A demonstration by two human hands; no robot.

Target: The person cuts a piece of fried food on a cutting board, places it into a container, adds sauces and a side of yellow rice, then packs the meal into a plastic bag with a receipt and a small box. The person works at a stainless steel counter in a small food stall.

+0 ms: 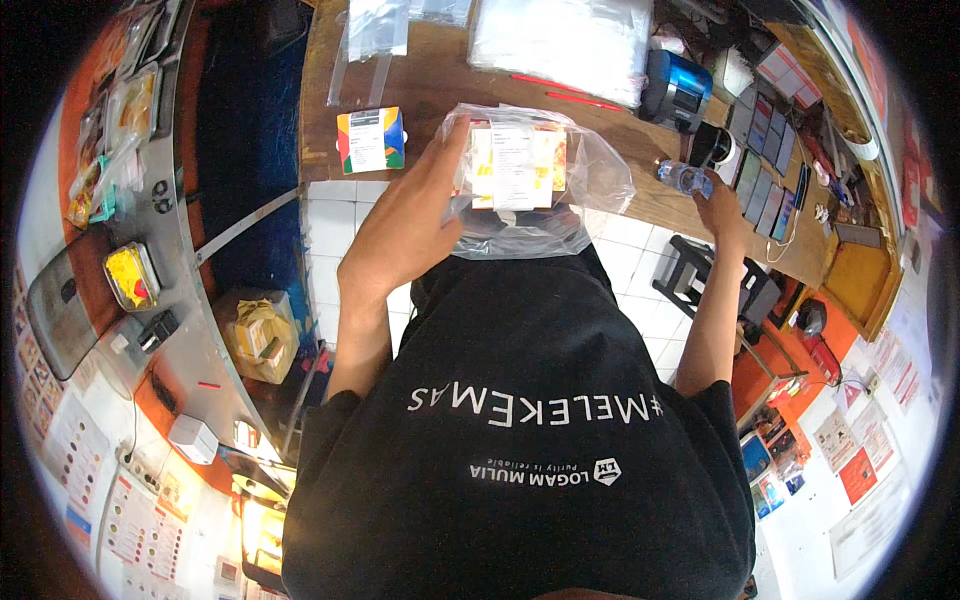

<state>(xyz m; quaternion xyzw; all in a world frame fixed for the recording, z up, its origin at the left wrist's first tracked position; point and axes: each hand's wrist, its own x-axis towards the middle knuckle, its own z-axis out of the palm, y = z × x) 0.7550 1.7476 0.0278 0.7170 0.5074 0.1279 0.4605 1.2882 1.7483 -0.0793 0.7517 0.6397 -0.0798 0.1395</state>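
Observation:
My left hand (409, 206) grips the left edge of a clear plastic bag (600, 169), fingers at its rim. Inside the bag sits a yellow and white box (555, 176) with a printed paper label (511, 165) on top. The bag is at the wooden table's near edge, before my body. Out to the right, my right hand (721, 206) holds a small clear plastic water bottle (684, 178) by one end, over the table. To the left of the bag, a multicoloured box (370, 140) with a white label lies on the table.
On the wooden table (427, 71) are a stack of clear plastic bags (562, 45), two red straws or sticks (583, 100), a blue and black device (676, 90) and several phones (759, 196). A dark stool (686, 274) stands below at right. A metal counter (202, 330) runs along the left.

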